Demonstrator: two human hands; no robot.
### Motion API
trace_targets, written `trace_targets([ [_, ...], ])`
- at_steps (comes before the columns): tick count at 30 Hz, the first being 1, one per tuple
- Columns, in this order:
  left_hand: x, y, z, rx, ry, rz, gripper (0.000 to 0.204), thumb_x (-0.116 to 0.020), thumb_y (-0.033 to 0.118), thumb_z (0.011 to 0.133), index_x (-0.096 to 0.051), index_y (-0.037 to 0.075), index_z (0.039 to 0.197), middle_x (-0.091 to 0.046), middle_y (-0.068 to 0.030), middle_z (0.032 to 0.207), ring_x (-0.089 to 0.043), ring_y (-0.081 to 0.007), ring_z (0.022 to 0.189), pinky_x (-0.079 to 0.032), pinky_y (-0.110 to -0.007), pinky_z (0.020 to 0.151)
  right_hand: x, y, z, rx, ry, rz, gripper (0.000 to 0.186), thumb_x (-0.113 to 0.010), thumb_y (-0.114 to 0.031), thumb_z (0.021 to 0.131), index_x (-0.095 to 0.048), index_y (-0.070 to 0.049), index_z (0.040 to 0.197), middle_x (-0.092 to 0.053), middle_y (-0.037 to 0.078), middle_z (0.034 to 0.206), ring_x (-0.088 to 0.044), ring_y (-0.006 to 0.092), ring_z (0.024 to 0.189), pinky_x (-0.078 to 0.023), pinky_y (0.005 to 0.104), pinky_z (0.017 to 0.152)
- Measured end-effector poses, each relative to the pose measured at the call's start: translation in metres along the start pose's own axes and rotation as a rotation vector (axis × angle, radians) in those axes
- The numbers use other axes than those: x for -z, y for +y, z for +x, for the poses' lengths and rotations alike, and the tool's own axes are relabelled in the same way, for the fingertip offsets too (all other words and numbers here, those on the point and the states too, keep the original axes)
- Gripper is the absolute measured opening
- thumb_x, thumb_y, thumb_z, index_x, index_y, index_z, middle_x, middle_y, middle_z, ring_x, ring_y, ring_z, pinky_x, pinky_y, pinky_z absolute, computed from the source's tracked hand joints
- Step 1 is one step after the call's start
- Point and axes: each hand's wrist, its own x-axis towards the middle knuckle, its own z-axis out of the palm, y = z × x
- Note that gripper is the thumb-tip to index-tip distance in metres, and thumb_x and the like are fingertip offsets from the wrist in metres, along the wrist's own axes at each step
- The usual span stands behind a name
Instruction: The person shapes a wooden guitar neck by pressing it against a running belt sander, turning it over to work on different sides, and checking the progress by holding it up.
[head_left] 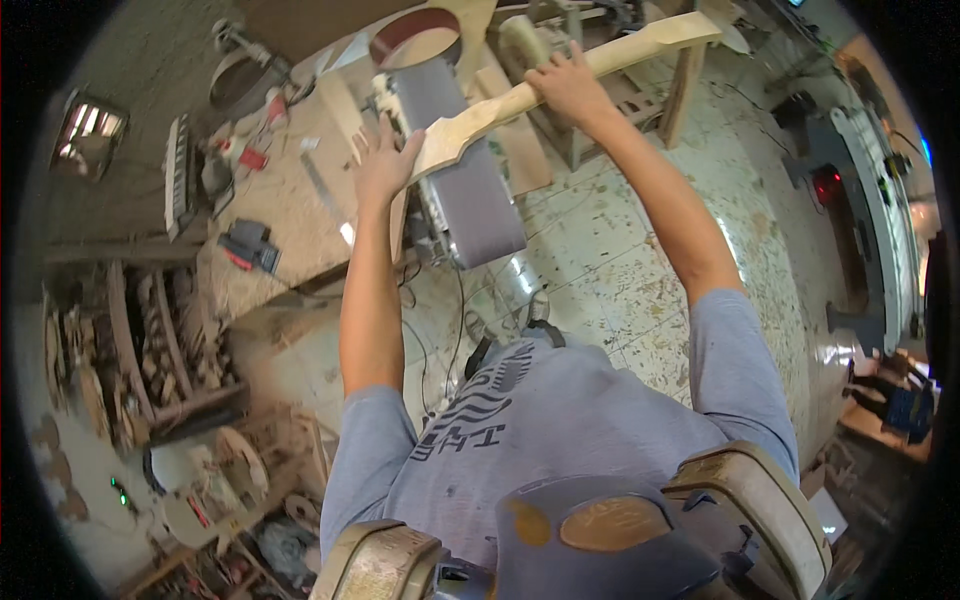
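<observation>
Dark block lettering [462, 442] and wavy stripes [482, 403] are running across the front of the grey T-shirt [610, 400]. The respirator's [560, 572] oval badge [615, 524] is bearing a marking too blurred for reading.

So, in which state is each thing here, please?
Shaped wood: held slantwise over the sanding belt
Left hand: spread out, at the wood's wide end
Right hand: on the wood's middle
Sanding belt: mounted; running or stopped, cannot tell
Red light at right: lit
Respirator: worn
Dark tool: lying on bench
</observation>
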Motion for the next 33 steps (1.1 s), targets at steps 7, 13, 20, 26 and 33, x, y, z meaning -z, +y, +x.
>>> trace_targets([
  [7, 0.002, -0.004, -0.009, 0.072, 0.015, 0.030, 0.100, -0.037, 0.080, 0.090, -0.018, 0.012, 0.162, -0.014, -0.0297, 0.163, -0.011, -0.0433, 0.153, -0.013, -0.061, 0.120, -0.007, 0.001, 0.017, 0.089, 0.029, -0.012, 0.022, -0.056, -0.013, 0.093, -0.061, -0.018, 0.114, -0.065, 0.002, 0.105, -0.059, 0.0256, 0.116, -0.029, 0.0605, 0.114],
  [13, -0.002, 0.003, -0.004, 0.095, 0.003, 0.027, 0.101, -0.037, 0.080, 0.090, -0.018, 0.013, 0.162, -0.014, -0.0302, 0.163, -0.011, -0.0436, 0.153, -0.014, -0.061, 0.120, -0.018, 0.012, 0.022, 0.108, 0.093, 0.013, 0.018, -0.054, -0.015, 0.095, -0.062, -0.017, 0.110, -0.065, 0.000, 0.103, -0.060, 0.0232, 0.113, -0.027, 0.0597, 0.115],
  [20, 0.003, -0.016, -0.006, 0.114, 0.000, -0.007, 0.102, -0.038, 0.082, 0.088, -0.016, 0.015, 0.162, -0.012, -0.0300, 0.164, -0.011, -0.0442, 0.153, -0.015, -0.061, 0.120, -0.009, -0.004, 0.027, 0.158, 0.143, 0.025, 0.012, -0.055, -0.016, 0.094, -0.062, -0.016, 0.104, -0.065, -0.001, 0.098, -0.060, 0.0215, 0.110, -0.026, 0.0588, 0.116],
  [26, 0.006, -0.030, 0.002, 0.086, -0.048, 0.015, 0.104, -0.038, 0.084, 0.086, -0.016, 0.017, 0.163, -0.011, -0.0289, 0.164, -0.009, -0.0440, 0.154, -0.015, -0.061, 0.120, 0.000, -0.017, 0.022, 0.104, 0.074, 0.008, 0.013, -0.055, -0.014, 0.093, -0.062, -0.016, 0.104, -0.066, -0.001, 0.098, -0.060, 0.0219, 0.110, -0.027, 0.0579, 0.116],
  [33, 0.008, -0.027, 0.022, -0.043, -0.070, 0.022, 0.101, -0.041, 0.081, 0.087, -0.017, 0.018, 0.162, -0.009, -0.0288, 0.165, -0.007, -0.0425, 0.154, -0.011, -0.063, 0.120, 0.008, -0.015, -0.001, 0.056, 0.059, -0.012, 0.012, -0.056, -0.016, 0.093, -0.064, -0.014, 0.103, -0.068, 0.001, 0.098, -0.063, 0.0246, 0.108, -0.031, 0.0637, 0.111],
])
